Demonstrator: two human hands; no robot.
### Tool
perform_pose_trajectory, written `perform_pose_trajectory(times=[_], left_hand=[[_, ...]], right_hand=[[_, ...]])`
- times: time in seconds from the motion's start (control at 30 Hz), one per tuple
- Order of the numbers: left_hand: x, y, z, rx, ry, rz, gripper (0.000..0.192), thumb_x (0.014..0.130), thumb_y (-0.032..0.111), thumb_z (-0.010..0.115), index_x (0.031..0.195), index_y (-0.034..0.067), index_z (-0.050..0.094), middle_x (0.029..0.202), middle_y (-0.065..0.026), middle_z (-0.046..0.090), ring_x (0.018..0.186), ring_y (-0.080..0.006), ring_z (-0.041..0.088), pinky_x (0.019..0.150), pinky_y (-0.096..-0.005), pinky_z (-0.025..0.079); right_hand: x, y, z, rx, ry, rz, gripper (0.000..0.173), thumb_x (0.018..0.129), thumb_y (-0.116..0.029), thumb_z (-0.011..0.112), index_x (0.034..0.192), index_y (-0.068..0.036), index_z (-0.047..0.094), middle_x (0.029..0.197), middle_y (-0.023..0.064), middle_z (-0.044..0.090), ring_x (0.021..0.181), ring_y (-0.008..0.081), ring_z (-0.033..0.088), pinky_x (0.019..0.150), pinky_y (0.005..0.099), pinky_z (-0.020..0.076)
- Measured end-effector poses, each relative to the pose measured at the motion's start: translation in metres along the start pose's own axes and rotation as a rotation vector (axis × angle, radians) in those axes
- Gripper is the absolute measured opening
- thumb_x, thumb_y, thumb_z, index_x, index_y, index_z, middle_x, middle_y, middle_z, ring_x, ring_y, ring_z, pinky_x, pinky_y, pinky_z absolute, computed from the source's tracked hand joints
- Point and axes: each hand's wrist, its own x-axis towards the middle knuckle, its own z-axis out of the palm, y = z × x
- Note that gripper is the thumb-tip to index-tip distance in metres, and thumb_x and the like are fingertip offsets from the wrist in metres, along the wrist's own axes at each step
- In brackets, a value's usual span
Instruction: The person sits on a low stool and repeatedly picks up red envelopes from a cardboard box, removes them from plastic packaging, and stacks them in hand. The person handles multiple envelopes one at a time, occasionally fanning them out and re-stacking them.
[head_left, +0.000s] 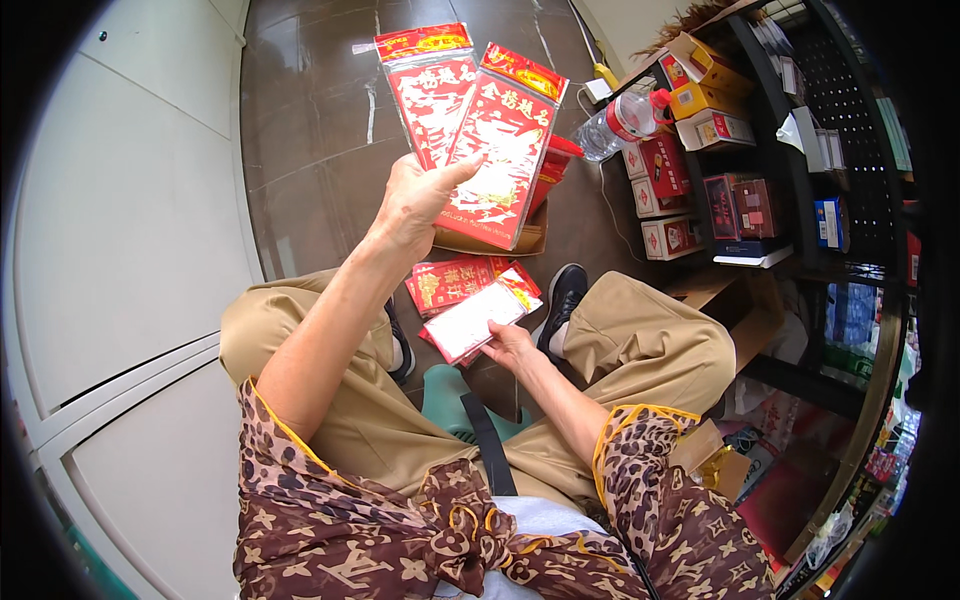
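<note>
My left hand (415, 201) grips red envelope packets in clear plastic sleeves, fanned out above the floor. The left packet (431, 94) sits partly behind the right packet (504, 161); both bear gold writing and strong glare. Lower down, my right hand (512, 347) pinches the near end of another packet (471, 319), whose face looks white and whose far end is red and yellow. Beneath and beyond it, more red envelope packets (450, 283) lie between my shoes. A cardboard box (530, 241) with red packets inside is partly hidden behind the raised ones.
A plastic bottle (619, 124) with a red cap stands right of the box, near a white cable (609, 210). Black shelving (750, 67) with small cartons (664, 176) lines the right. White cabinet doors (127, 187) close off the left. A green stool (442, 401) shows between my legs.
</note>
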Motion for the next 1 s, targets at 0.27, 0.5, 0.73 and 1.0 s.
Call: perform_pose_trajectory(times=[0.27,0.5,0.73,1.0], left_hand=[[0.004,0.007,-0.009,-0.103,0.076,0.09,0.029,0.083,0.009,0.072,0.108,-0.004,0.063,0.103,-0.012,0.069,0.088,-0.0174,0.068,0.08,-0.0332,0.054],[0.001,0.004,-0.007,0.003,0.017,0.028,0.031,0.085,0.011,0.072,0.111,-0.001,0.06,0.106,-0.0103,0.068,0.091,-0.0171,0.069,0.082,-0.0318,0.056],[-0.011,-0.017,0.005,0.139,-0.115,-0.047,0.031,0.084,0.012,0.074,0.11,0.0,0.062,0.103,-0.0083,0.069,0.089,-0.0151,0.068,0.081,-0.0316,0.056],[-0.02,-0.014,0.016,0.316,-0.361,-0.149,0.037,0.083,0.015,0.076,0.115,0.001,0.062,0.106,-0.0066,0.069,0.093,-0.0133,0.066,0.084,-0.0314,0.055]], right_hand=[[0.022,-0.024,-0.021,-0.251,-0.023,-0.06,0.034,0.092,-0.02,0.066,0.117,0.001,0.055,0.114,0.013,0.062,0.1,0.0299,0.063,0.082,0.047,0.0574],[-0.032,-0.064,0.01,-0.306,-0.297,-0.44,0.032,0.098,-0.033,0.056,0.107,-0.003,0.062,0.098,0.0089,0.068,0.089,0.0186,0.067,0.078,0.0365,0.0571],[-0.17,-0.148,0.081,-0.235,-0.6,-1.029,0.037,0.099,-0.035,0.053,0.112,0.0,0.059,0.101,0.0077,0.067,0.089,0.0133,0.064,0.082,0.0292,0.0519],[-0.187,-0.161,0.105,-0.257,-0.516,-1.148,0.023,0.095,-0.019,0.064,0.106,0.002,0.064,0.095,0.004,0.068,0.08,0.0057,0.061,0.073,0.0213,0.0511]])
